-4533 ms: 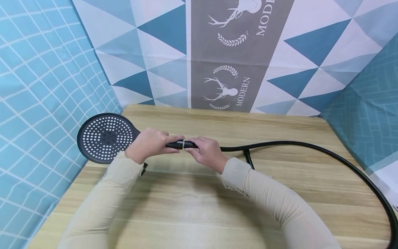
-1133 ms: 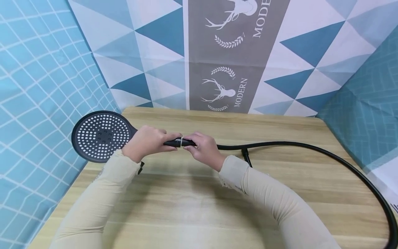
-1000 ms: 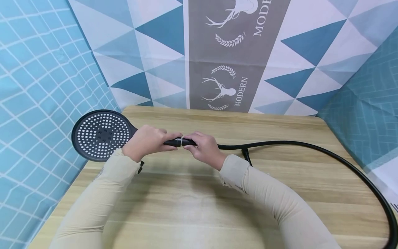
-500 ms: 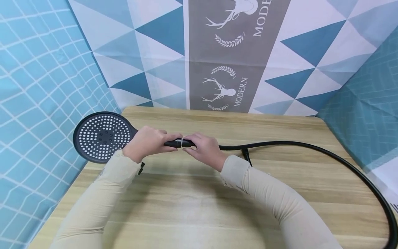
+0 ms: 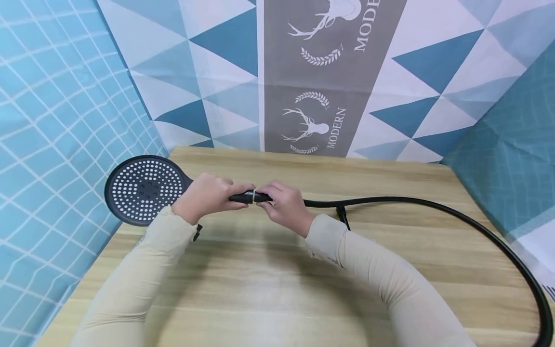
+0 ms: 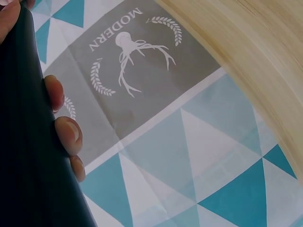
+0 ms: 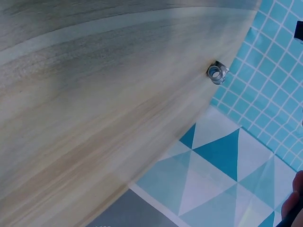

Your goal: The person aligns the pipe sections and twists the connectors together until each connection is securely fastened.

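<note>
A black shower head (image 5: 145, 190) with a round perforated face is held up at the left of the head view. My left hand (image 5: 210, 195) grips its handle (image 5: 242, 197); the left wrist view shows curled fingertips (image 6: 68, 135) round that dark handle. My right hand (image 5: 286, 205) pinches the end of the black shower hose (image 5: 265, 197) between thumb and fingers. Handle and hose end meet in line, with a thin light ring (image 5: 254, 196) at the joint. Whether threads are engaged cannot be seen. Only a bit of the right fingers (image 7: 289, 198) shows in the right wrist view.
The hose curves over the wooden table (image 5: 269, 299) to the right edge. A black rod-like piece (image 5: 343, 217) lies below the hose. A small metal fitting (image 7: 217, 72) stands near the table's edge. Tile-patterned sheets (image 5: 56, 144) and a triangle-patterned backdrop (image 5: 230, 43) surround the table.
Both hands and the shower head have shifted slightly left since the oldest frame. My right fingers rolled over the hose end half a second ago and are now back round it.
</note>
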The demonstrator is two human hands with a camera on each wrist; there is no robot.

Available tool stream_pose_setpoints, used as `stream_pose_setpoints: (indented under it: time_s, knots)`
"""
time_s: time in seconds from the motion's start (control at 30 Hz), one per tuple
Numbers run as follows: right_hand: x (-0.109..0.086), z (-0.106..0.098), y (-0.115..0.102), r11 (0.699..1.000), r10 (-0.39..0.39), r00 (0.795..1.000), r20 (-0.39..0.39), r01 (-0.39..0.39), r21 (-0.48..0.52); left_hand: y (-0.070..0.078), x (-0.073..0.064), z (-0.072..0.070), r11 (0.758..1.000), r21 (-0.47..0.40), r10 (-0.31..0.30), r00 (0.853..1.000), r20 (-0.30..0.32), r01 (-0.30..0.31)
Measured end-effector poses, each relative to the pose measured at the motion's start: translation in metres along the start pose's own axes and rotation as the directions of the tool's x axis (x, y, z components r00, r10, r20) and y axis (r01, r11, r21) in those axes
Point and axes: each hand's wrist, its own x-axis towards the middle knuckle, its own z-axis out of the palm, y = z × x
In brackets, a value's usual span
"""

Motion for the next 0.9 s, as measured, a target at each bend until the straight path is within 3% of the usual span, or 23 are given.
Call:
stream_pose_setpoints:
  time_s: [0.27, 0.5, 0.9]
  knots:
    - [-0.004, 0.000, -0.002, 0.999, 0.037, 0.999, 0.009, -0.037, 0.009, 0.002, -0.001, 0.001, 1.000, 0.010, 0.016, 1.000, -0.006, -0.016]
    - [0.005, -0.006, -0.004, 0.998, 0.043, 0.998, 0.045, -0.046, 0.047, 0.000, -0.002, -0.003, 1.000, 0.019, -0.004, 1.000, 0.008, 0.004]
    - [0.003, -0.009, -0.007, 0.968, 0.205, 0.968, 0.142, -0.222, 0.117, 0.003, 0.000, 0.000, 1.000, 0.013, 0.021, 1.000, -0.022, -0.020]
